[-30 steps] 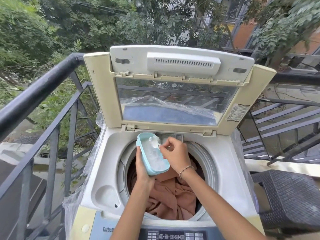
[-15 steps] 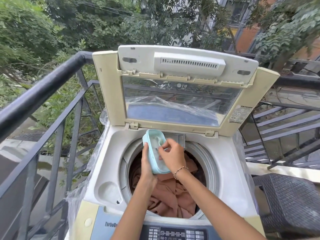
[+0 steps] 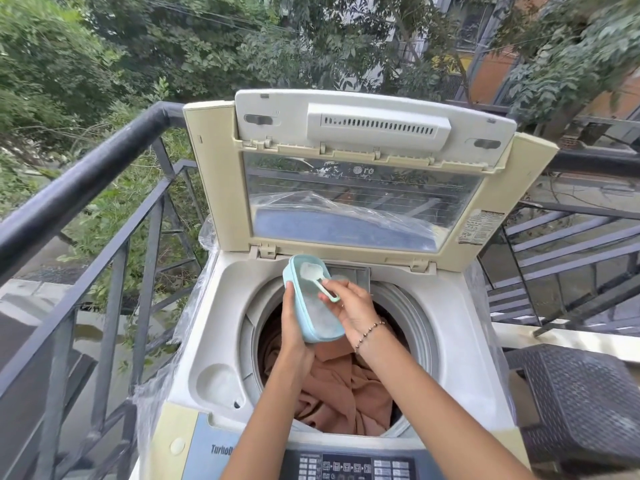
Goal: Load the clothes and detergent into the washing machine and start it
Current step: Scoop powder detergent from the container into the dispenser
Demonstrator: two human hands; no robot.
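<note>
- Here, in the head view, a top-loading washing machine stands on a balcony with its lid raised upright at the back.
- The left hand grips a pale blue detergent box from below and from its left side. It holds the box tilted over the rear half of the drum opening, with white powder showing inside.
- The right hand pinches the handle of a small pale scoop between thumb and fingers. The scoop's bowl sits at the far end of the box, heaped with powder.
- A beaded bracelet circles the right wrist.
- Just beyond the box, an open dispenser compartment is set in the machine's rear rim.
- Peach-brown clothes lie bunched inside the drum, beneath both forearms.
- The control panel runs along the near edge, partly cut off by the frame.
- Clear plastic wrap clings to the machine's left side.
- A dark metal railing runs along the left, with green trees past it.
- A dark woven stool stands just beside the machine on the right.
</note>
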